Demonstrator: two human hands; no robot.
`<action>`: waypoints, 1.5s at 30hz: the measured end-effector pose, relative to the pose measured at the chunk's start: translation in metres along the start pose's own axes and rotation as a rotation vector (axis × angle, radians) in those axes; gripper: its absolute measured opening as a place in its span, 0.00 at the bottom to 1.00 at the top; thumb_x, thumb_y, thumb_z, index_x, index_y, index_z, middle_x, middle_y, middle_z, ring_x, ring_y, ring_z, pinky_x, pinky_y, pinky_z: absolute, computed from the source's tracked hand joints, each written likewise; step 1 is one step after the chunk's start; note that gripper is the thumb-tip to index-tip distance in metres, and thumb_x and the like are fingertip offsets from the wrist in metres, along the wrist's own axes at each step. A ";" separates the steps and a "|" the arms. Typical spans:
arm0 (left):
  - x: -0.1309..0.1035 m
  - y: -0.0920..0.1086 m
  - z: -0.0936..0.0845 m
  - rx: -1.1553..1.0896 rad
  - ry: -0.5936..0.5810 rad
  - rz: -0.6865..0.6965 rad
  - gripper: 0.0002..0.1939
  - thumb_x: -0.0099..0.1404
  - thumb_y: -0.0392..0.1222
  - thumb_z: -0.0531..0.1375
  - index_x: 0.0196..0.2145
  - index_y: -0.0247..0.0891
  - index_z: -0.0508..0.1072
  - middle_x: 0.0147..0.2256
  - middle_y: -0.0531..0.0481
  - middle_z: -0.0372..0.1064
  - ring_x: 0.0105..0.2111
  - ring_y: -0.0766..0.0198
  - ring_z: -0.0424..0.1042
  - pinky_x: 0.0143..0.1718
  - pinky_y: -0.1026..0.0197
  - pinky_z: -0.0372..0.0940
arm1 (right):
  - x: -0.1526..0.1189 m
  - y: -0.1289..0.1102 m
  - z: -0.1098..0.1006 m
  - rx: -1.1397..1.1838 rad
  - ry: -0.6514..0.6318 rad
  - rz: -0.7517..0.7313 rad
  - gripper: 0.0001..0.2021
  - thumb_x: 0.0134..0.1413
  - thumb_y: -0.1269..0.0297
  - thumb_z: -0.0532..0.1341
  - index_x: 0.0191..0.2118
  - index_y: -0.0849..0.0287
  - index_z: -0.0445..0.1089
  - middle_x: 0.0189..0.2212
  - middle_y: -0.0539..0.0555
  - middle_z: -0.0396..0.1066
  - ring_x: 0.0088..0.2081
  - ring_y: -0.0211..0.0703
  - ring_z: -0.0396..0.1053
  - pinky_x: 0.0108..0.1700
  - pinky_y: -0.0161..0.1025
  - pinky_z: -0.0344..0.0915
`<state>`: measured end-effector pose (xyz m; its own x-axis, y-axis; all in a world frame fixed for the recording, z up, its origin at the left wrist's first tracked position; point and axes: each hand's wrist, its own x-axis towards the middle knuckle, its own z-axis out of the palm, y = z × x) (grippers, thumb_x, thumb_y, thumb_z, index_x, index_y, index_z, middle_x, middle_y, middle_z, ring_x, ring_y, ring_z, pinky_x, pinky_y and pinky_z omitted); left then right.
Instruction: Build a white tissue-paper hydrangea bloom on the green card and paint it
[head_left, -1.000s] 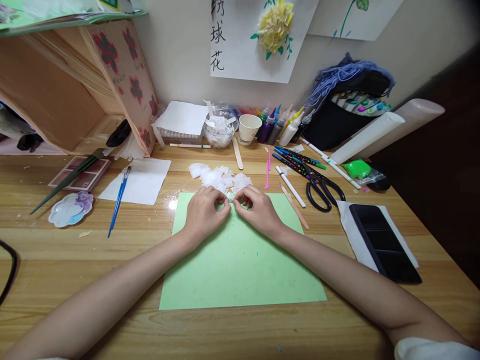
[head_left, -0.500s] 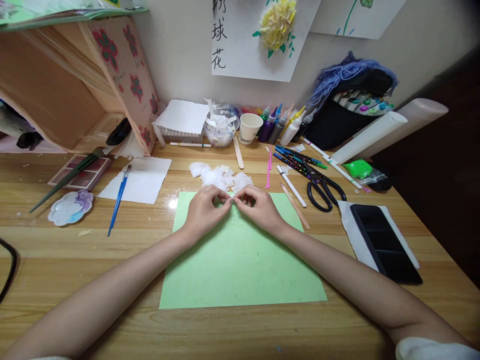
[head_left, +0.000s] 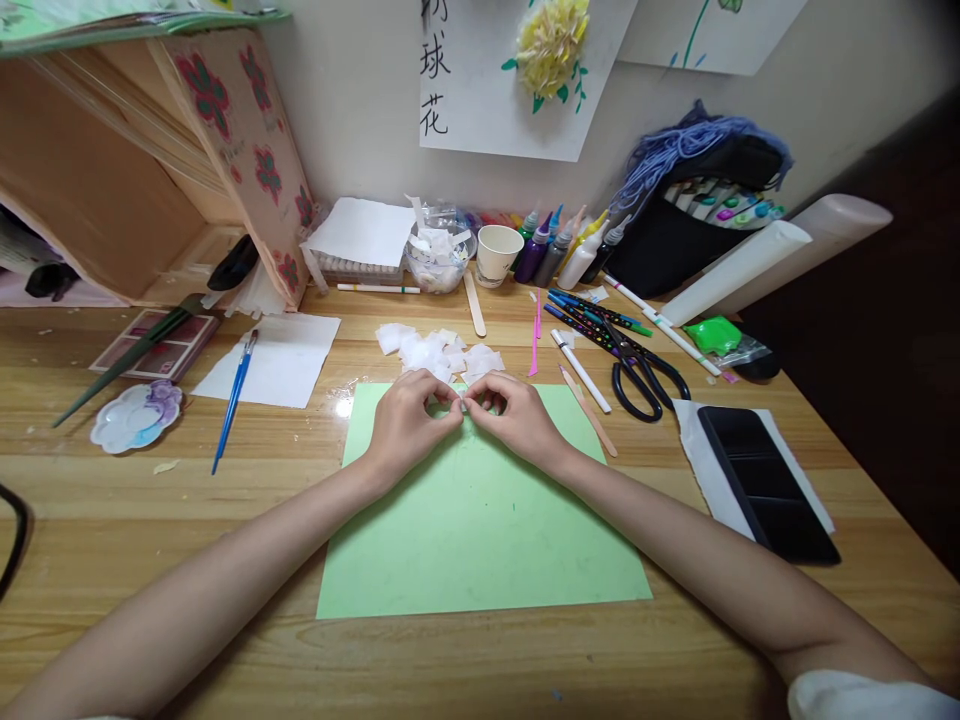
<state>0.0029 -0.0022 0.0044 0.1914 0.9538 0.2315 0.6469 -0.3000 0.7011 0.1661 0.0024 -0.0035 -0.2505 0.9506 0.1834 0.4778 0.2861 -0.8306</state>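
Left hand (head_left: 409, 425) and right hand (head_left: 517, 418) pinch tissue scrap (head_left: 462, 404) (fingertips meeting)

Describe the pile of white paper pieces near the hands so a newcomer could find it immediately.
Start at the light green paper sheet lying in the middle of the wooden desk. Just past its far edge, beyond both hands, sits the heap of small white tissue-like squares. Unlike the flat white sheet under the blue paintbrush to the left, it is a loose, crumpled pile.

A small white paper scrap (head_left: 463, 404) is pinched between the fingertips of the left hand (head_left: 409, 425) and the right hand (head_left: 516, 420). A pile of white paper squares (head_left: 439, 353), loosely overlapped, lies flat just beyond the fingertips.
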 end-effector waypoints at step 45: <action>0.005 -0.005 0.000 -0.162 -0.109 -0.071 0.06 0.56 0.38 0.60 0.24 0.36 0.76 0.22 0.53 0.68 0.23 0.69 0.61 0.26 0.64 0.54 | -0.002 0.000 0.001 -0.092 0.084 -0.115 0.03 0.47 0.72 0.61 0.26 0.59 0.68 0.24 0.49 0.66 0.25 0.34 0.60 0.28 0.33 0.59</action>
<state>0.0008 0.0040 0.0018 0.2342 0.9660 0.1092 0.5358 -0.2220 0.8146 0.1657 -0.0001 -0.0045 -0.2385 0.9167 0.3207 0.5258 0.3995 -0.7509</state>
